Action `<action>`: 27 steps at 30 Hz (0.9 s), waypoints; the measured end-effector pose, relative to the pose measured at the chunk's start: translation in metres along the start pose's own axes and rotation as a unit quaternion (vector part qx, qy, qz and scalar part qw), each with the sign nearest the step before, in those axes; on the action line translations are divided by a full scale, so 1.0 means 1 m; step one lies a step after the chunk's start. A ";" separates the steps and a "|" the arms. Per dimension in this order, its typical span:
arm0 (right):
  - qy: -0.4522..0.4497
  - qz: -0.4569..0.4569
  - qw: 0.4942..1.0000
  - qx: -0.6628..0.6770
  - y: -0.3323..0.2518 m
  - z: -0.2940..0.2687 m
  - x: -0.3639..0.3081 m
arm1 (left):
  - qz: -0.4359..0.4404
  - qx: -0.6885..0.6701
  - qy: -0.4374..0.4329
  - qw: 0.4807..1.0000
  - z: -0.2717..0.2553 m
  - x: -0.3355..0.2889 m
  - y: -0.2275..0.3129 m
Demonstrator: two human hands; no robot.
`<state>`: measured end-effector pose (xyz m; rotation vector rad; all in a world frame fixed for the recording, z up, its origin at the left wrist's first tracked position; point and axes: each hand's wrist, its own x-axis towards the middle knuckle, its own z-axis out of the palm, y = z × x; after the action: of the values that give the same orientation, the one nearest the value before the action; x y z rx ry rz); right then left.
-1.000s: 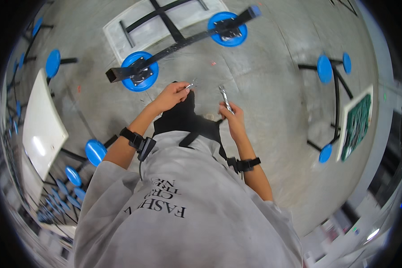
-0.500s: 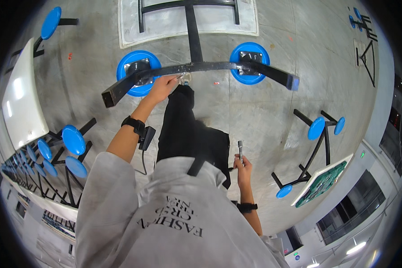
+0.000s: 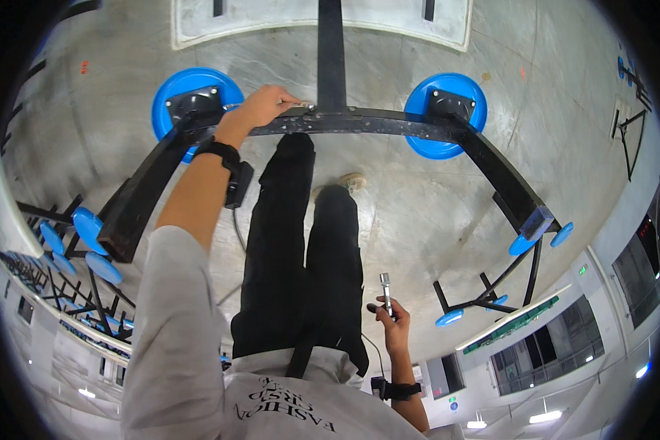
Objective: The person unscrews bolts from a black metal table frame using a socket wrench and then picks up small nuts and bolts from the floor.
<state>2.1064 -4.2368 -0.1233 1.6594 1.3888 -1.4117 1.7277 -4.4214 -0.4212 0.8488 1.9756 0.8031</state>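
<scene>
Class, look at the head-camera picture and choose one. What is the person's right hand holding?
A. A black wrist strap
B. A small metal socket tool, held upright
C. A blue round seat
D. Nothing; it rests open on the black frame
B: the right hand is closed around a slim silvery socket tool pointing up, low near the body, while the left hand reaches to the black metal frame.

Grey concrete floor (image 3: 433,220) — black frame (image 3: 389,125), blue seats (image 3: 447,110)
</scene>
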 end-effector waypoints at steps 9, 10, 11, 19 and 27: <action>-0.039 0.018 0.999 -0.030 -0.012 0.023 0.047 | -0.066 -0.117 -0.090 0.987 0.016 0.030 -0.035; -0.039 0.019 0.999 -0.027 -0.015 0.026 0.052 | -0.028 -0.116 -0.078 0.990 0.020 0.033 -0.036; -0.041 0.024 0.998 -0.030 -0.018 0.030 0.057 | 0.010 -0.115 -0.066 0.991 0.023 0.035 -0.037; -0.043 -0.019 0.999 -0.021 -0.032 0.047 0.094 | -0.017 -0.077 -0.087 0.993 0.020 0.026 -0.018; -0.016 -0.076 0.995 0.058 -0.021 0.072 0.118 | -0.023 0.147 -0.042 0.988 0.044 -0.003 0.016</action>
<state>2.0505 -4.2530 -0.2504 1.6243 1.4665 -1.6263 1.7711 -4.4044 -0.4278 0.9863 2.0596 0.4468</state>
